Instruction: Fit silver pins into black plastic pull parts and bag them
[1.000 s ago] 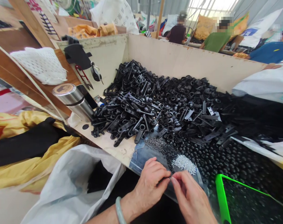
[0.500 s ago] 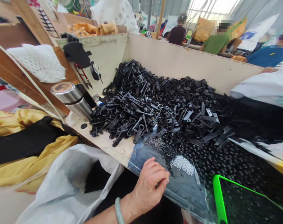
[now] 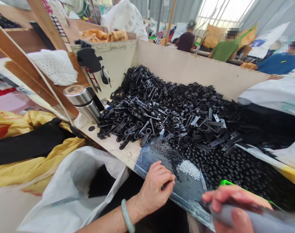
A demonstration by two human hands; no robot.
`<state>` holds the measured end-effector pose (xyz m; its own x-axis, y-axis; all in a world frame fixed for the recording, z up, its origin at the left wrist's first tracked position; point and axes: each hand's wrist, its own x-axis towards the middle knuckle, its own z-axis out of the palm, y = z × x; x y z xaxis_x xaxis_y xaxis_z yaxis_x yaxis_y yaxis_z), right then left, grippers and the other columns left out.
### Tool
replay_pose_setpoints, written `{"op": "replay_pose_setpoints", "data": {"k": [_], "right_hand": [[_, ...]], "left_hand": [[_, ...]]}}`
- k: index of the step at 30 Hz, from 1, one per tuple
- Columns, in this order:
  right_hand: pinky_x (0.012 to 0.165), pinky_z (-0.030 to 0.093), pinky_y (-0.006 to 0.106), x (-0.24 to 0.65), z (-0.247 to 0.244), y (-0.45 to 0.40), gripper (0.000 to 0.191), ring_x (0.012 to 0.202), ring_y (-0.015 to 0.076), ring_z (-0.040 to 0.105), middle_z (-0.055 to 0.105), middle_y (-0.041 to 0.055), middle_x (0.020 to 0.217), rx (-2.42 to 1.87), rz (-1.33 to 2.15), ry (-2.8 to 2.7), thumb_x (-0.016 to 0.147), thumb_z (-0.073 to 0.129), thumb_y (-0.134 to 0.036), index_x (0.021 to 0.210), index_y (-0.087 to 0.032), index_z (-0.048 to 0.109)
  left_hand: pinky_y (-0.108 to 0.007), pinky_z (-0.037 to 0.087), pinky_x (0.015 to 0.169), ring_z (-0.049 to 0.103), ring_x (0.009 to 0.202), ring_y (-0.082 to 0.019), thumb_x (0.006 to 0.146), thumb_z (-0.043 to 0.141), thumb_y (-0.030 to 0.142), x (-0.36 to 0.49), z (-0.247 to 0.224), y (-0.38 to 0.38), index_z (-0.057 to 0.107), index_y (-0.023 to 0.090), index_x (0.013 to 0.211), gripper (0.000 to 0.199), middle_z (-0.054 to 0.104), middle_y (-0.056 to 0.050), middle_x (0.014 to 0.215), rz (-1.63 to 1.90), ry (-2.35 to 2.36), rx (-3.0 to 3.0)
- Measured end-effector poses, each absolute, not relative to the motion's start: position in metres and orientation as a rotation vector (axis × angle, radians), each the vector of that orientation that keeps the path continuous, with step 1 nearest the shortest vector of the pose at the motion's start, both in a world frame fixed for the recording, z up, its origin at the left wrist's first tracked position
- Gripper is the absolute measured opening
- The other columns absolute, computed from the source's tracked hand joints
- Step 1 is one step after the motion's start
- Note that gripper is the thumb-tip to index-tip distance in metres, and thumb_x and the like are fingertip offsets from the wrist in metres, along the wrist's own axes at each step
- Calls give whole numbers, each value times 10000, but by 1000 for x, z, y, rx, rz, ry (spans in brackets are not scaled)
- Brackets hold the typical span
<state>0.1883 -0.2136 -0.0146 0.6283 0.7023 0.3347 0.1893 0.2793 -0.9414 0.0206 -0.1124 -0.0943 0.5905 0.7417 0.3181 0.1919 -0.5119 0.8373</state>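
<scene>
My left hand [image 3: 155, 185], with a pale green bangle [image 3: 128, 216] at the wrist, is closed at the table's front edge. Thumb and index finger press together; what they pinch, if anything, I cannot make out. At the lower right, blurred by motion, my right hand [image 3: 231, 197] is wrapped round a grey cylindrical tool [image 3: 266, 220] that points left. Past the left hand lies a heap of small white-silver screws [image 3: 189, 169] on the dark work mat [image 3: 186, 191]. Beside them is a heap of small dark metal parts [image 3: 162, 147].
Black lever-like parts [image 3: 135, 116] are piled at the table's middle left; black rings [image 3: 178, 123] and round black balls [image 3: 210, 161] spread rightward. A steel flask [image 3: 85, 105] stands at left. A green-rimmed tray [image 3: 226, 182] is partly behind my right hand. An open white sack [image 3: 64, 181] hangs in front.
My right hand has come into view from the lower right with the grey tool, covering much of the green-rimmed tray. My left hand keeps its pinch; the view has shifted slightly.
</scene>
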Motion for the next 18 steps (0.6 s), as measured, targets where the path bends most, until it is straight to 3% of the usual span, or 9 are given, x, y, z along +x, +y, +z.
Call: {"op": "replay_pose_setpoints", "data": {"k": [5, 18], "right_hand": [[465, 500, 271, 145, -13, -160, 114, 499, 106, 498, 567, -48, 743, -1129, 415, -822, 923, 602, -283, 959, -255, 498], [491, 501, 273, 143, -31, -150, 81, 540, 110, 507, 552, -45, 779, -1119, 480, -905, 971, 529, -299, 985, -264, 457]], "left_hand": [[-426, 347, 1142, 648, 909, -159, 892, 613, 138, 20, -94, -112, 684, 228, 939, 124, 731, 10, 901, 860, 730, 2029], [-430, 346, 1130, 633, 896, -165, 903, 582, 140, 20, -93, -113, 668, 228, 937, 128, 718, 6, 870, 866, 714, 2042]]}}
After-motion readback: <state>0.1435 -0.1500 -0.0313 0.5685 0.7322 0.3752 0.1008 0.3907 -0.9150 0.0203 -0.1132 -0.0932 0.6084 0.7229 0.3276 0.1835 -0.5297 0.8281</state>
